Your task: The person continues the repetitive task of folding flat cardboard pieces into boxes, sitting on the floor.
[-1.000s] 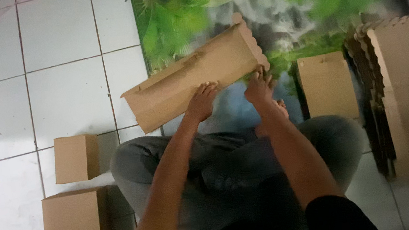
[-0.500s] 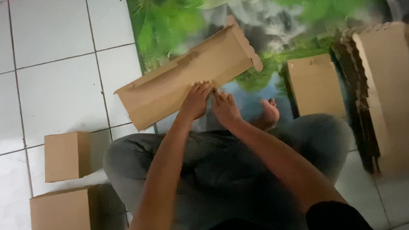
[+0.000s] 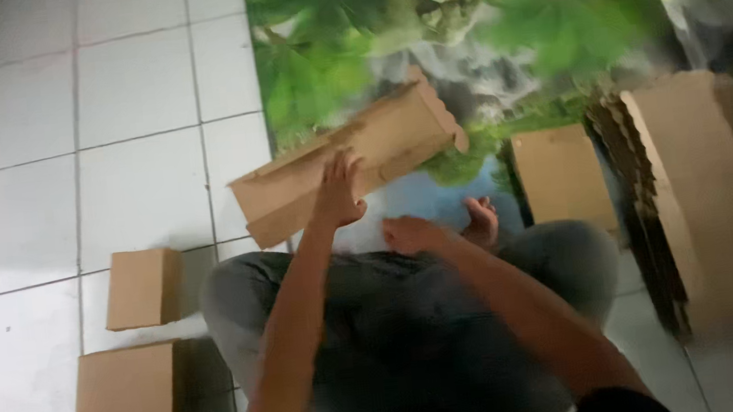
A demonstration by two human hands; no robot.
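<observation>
A long flat brown cardboard blank [image 3: 396, 136] with a scalloped end lies tilted in front of my crossed legs. My left hand [image 3: 338, 191] rests spread on its near side, fingers on the cardboard. My right hand [image 3: 409, 233] is off the cardboard, close to my lap, loosely curled and blurred, with nothing visible in it. My bare foot [image 3: 482, 220] shows just right of it.
Two folded brown boxes [image 3: 143, 287] [image 3: 127, 401] stand on the white tile floor at my left. A flat cardboard sheet [image 3: 563, 178] and a thick stack of flat blanks [image 3: 706, 200] lie at my right. A green leafy printed mat [image 3: 458, 36] covers the floor ahead.
My right hand has let go of the cardboard's right end and drawn back toward my lap. My left hand has stayed on the cardboard.
</observation>
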